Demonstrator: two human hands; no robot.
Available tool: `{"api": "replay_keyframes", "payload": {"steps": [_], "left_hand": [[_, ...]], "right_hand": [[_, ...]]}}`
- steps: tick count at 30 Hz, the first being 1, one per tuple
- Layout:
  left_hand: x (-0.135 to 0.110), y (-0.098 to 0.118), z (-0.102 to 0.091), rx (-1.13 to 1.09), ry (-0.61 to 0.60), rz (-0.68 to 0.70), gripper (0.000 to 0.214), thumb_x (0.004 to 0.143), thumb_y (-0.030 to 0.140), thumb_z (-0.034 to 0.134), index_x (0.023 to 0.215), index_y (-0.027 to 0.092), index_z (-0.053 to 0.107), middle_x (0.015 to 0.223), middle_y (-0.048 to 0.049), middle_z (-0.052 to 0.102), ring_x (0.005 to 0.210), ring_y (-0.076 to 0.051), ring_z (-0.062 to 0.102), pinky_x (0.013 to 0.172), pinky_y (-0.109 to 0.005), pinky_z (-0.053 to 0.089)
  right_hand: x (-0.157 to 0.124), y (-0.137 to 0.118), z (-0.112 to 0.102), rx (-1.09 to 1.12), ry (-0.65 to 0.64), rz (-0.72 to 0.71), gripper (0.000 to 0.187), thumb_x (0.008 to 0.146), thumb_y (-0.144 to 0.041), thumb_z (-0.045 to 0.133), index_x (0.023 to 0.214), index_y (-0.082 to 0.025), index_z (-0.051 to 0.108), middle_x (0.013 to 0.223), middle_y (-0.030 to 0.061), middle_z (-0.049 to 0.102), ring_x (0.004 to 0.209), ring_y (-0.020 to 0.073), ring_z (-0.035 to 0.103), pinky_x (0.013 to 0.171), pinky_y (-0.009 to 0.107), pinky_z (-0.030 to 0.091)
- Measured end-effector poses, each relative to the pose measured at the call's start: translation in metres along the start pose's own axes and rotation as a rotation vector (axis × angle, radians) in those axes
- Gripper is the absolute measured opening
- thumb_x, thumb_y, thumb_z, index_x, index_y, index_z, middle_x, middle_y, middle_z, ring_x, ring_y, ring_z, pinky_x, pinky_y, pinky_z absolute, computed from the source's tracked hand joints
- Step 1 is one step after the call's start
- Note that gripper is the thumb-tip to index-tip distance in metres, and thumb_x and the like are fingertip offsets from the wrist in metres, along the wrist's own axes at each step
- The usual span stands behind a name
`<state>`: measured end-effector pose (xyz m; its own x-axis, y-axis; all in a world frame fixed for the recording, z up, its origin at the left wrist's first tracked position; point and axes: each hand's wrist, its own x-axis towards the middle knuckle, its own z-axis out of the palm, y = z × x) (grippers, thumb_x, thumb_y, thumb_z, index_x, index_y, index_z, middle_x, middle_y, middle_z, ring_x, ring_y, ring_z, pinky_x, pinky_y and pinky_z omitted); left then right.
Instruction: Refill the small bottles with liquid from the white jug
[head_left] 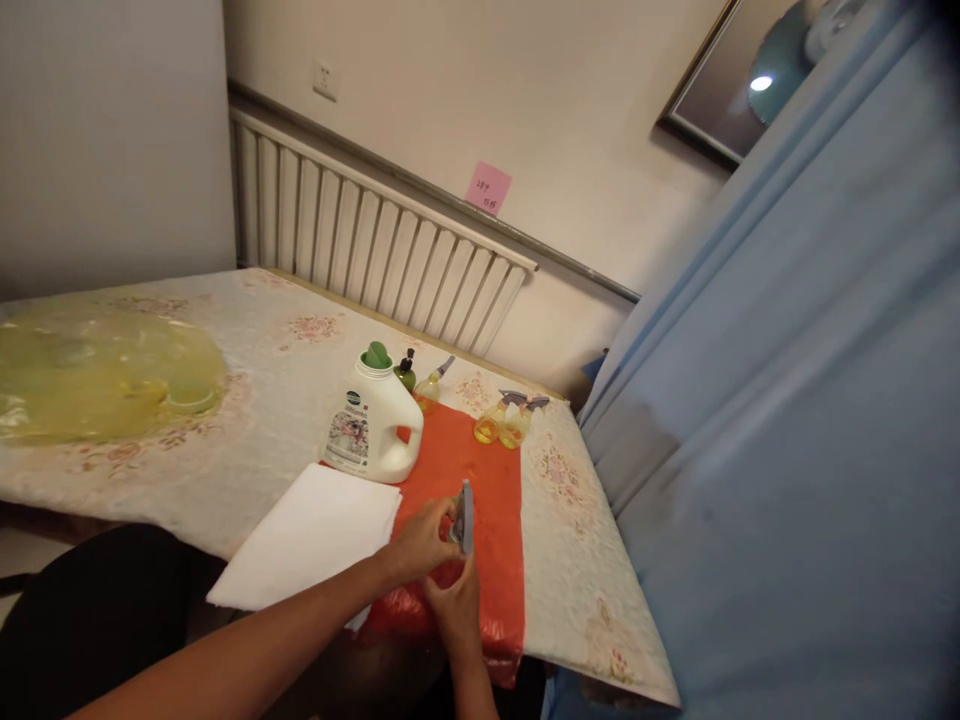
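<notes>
My left hand (426,542) is closed around a grey trigger spray head (466,518), held over the red plastic sheet (499,530). Just below it, my right hand (456,598) has its fingers curled at the lower part of the same spray bottle. The bottle's body is mostly hidden by my hands. A large white jug (375,430) with a green piece in its mouth stands beyond my left hand. Folded white cloth or paper (315,540) lies to the left of my hands.
Two spray bottles with yellow liquid (501,425) stand at the back right. Another spray bottle (429,388) and a green pump bottle (406,372) are behind the jug. A yellow plastic bag (105,370) covers the left table end. A blue curtain (757,420) hangs on the right.
</notes>
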<state>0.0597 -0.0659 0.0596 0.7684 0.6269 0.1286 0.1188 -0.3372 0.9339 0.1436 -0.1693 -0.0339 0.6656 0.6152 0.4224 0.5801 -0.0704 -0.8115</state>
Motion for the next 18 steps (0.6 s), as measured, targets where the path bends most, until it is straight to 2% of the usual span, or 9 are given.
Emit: {"api": "replay_keyframes", "payload": {"steps": [2,4,7,13,18], "left_hand": [[-0.001,-0.003,-0.003,-0.039,-0.055,0.050,0.034,0.062,0.019,0.070,0.096,0.019,0.063,0.107,-0.0056,0.067,0.105,-0.026,0.059,0.097,-0.037,0.045],[-0.002,-0.004,-0.009,-0.065,-0.140,0.124,0.031,0.067,0.020,0.067,0.097,0.021,0.065,0.111,-0.0049,0.067,0.112,-0.027,0.057,0.103,-0.037,0.043],[-0.002,-0.004,-0.015,-0.082,-0.206,0.180,0.022,0.073,0.021,0.060,0.095,0.020,0.067,0.110,-0.0050,0.068,0.110,-0.025,0.058,0.102,-0.036,0.043],[0.001,0.002,-0.007,-0.081,-0.078,0.116,0.017,0.071,0.024,0.066,0.087,0.019,0.062,0.095,-0.0023,0.067,0.093,-0.022,0.060,0.087,-0.031,0.046],[-0.003,0.001,0.003,-0.073,0.036,0.091,0.016,0.069,0.020,0.067,0.082,0.019,0.058,0.086,-0.0003,0.064,0.083,-0.019,0.057,0.080,-0.029,0.045]], "right_hand": [[-0.001,0.002,0.001,0.008,-0.013,0.011,0.070,0.063,-0.029,0.078,0.127,-0.009,0.058,0.123,0.0208,0.070,0.114,0.0339,0.068,0.095,0.043,0.055],[-0.002,0.003,0.001,0.007,-0.019,0.031,0.074,0.064,-0.033,0.079,0.130,-0.009,0.056,0.123,0.0207,0.070,0.114,0.0341,0.068,0.095,0.044,0.056],[-0.003,0.003,0.001,-0.006,-0.011,0.058,0.075,0.063,-0.032,0.080,0.131,-0.009,0.056,0.125,0.0205,0.069,0.117,0.0353,0.066,0.100,0.046,0.053],[0.001,-0.012,-0.003,-0.005,-0.019,0.019,0.078,0.063,-0.027,0.080,0.136,-0.013,0.056,0.132,0.0178,0.065,0.126,0.0356,0.061,0.104,0.046,0.050],[0.002,-0.018,-0.005,0.062,-0.064,0.022,0.079,0.064,-0.027,0.077,0.139,-0.015,0.053,0.134,0.0161,0.065,0.124,0.0336,0.062,0.103,0.044,0.051]]}}
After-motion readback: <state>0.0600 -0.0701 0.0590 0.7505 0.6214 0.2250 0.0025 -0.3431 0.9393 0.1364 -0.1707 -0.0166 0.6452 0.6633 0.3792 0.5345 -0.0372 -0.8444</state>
